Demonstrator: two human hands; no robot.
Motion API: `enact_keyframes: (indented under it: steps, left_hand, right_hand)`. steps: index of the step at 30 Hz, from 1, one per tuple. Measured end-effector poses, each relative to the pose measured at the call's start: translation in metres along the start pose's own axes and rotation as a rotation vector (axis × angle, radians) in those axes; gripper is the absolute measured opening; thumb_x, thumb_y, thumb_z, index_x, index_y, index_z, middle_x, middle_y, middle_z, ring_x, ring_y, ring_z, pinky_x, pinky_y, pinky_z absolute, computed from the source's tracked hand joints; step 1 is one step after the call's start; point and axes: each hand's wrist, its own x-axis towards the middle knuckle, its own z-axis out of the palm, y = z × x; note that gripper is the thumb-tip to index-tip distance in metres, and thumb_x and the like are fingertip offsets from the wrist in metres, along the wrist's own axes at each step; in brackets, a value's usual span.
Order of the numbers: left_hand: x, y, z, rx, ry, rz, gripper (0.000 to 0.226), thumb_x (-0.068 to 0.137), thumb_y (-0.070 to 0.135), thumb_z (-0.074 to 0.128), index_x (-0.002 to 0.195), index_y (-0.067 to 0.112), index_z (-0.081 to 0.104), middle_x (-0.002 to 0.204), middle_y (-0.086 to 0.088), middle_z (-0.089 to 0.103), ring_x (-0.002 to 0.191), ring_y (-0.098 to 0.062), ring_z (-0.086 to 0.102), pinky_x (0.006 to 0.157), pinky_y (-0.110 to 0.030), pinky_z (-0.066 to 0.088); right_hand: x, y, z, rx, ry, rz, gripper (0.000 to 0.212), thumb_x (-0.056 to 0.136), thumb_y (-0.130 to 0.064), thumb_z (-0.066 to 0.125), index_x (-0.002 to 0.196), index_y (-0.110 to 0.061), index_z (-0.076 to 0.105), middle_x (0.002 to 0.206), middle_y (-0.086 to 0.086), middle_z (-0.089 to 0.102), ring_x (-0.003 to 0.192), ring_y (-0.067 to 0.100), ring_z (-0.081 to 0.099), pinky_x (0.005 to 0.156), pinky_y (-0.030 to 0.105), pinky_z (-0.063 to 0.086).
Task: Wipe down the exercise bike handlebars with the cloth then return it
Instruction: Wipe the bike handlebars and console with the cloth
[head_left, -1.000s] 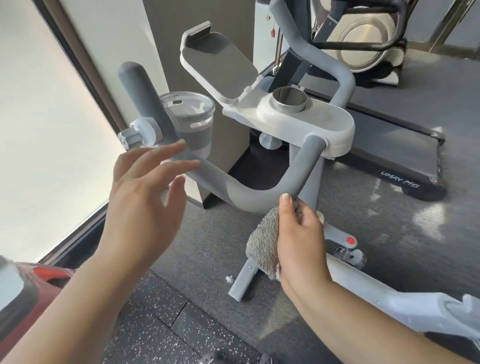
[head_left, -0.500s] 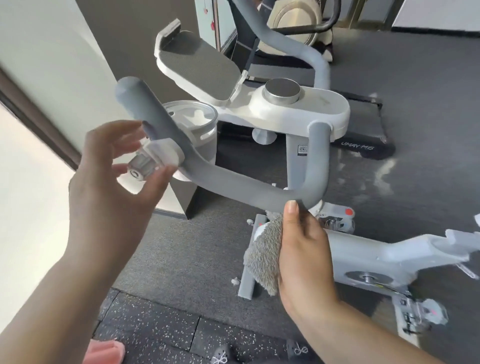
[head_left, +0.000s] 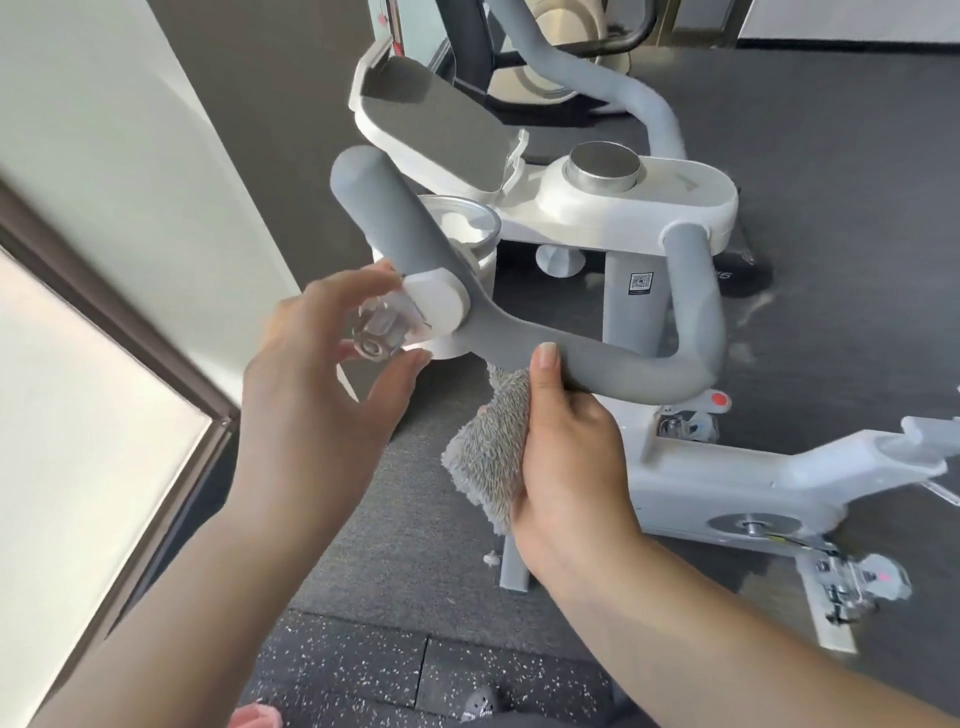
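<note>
Sliding leftward since a moment ago, the right hand (head_left: 563, 447) grips the soft, light cloth (head_left: 485, 457) bunched under the handlebar (head_left: 597, 366), thumb on top, while the open left hand (head_left: 317, 374) spreads its fingers around the clear knob (head_left: 376, 332).

Bright daylight pours in from the window (head_left: 78, 441), blown out white; left hand (head_left: 317, 374) beside it smears with motion blur, edges bend wide-angle.
</note>
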Motion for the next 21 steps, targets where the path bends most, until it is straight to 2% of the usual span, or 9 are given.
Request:
enact_keyframes:
  steps: [4,9,12,15,18,21]
  left_hand:
    - [0.004,-0.003,-0.001,0.017,-0.003,0.021,0.046,0.078,0.013,0.075,0.117,0.027,0.055,0.119,0.012,0.061,0.103,-0.015,0.061,0.083,-0.038,0.054]
    - [0.005,-0.003,-0.004,0.046,-0.033,0.029,0.047,0.077,0.015,0.076,0.118,0.025,0.056,0.116,0.014,0.060,0.105,-0.014,0.059,0.081,-0.034,0.054]
    - [0.006,-0.002,-0.007,0.053,-0.053,0.035,0.047,0.077,0.016,0.075,0.119,0.025,0.055,0.114,0.014,0.060,0.105,-0.015,0.058,0.082,-0.038,0.054]
    - [0.004,0.000,-0.009,0.064,-0.068,0.042,0.046,0.078,0.019,0.070,0.121,0.024,0.055,0.117,0.015,0.059,0.106,-0.016,0.057,0.084,-0.042,0.052]
    - [0.001,0.003,-0.007,0.080,-0.058,0.047,0.047,0.080,0.019,0.070,0.124,0.022,0.055,0.121,0.013,0.058,0.109,-0.013,0.053,0.088,-0.041,0.051]
    - [-0.007,0.009,-0.004,0.116,-0.007,0.075,0.046,0.080,0.011,0.071,0.124,0.017,0.057,0.126,0.005,0.056,0.115,-0.015,0.050,0.095,-0.037,0.047]
  right_hand:
    - [-0.004,0.003,0.015,0.023,-0.039,0.027,0.038,0.085,-0.048,0.062,0.098,-0.013,0.070,0.093,0.003,0.072,0.105,0.029,0.066,0.098,0.052,0.048]
    - [-0.007,0.007,0.034,0.056,-0.130,0.073,0.051,0.069,-0.051,0.068,0.106,-0.016,0.068,0.106,0.005,0.074,0.106,0.025,0.067,0.100,0.048,0.048]
    - [-0.008,0.004,0.033,0.053,-0.141,0.094,0.042,0.078,-0.043,0.072,0.107,-0.012,0.068,0.107,0.009,0.073,0.105,0.027,0.068,0.097,0.051,0.050]
    - [-0.008,0.000,0.024,0.038,-0.117,0.117,0.033,0.083,-0.036,0.070,0.101,-0.009,0.069,0.097,0.011,0.073,0.096,0.029,0.068,0.093,0.053,0.052]
    - [-0.006,-0.003,0.016,0.040,-0.120,0.118,0.024,0.082,-0.034,0.070,0.089,-0.012,0.070,0.081,0.005,0.071,0.081,0.024,0.066,0.090,0.051,0.052]
    - [-0.003,-0.005,0.003,0.048,-0.120,0.126,0.020,0.081,-0.033,0.072,0.085,-0.013,0.070,0.078,0.003,0.070,0.075,0.020,0.064,0.087,0.049,0.053]
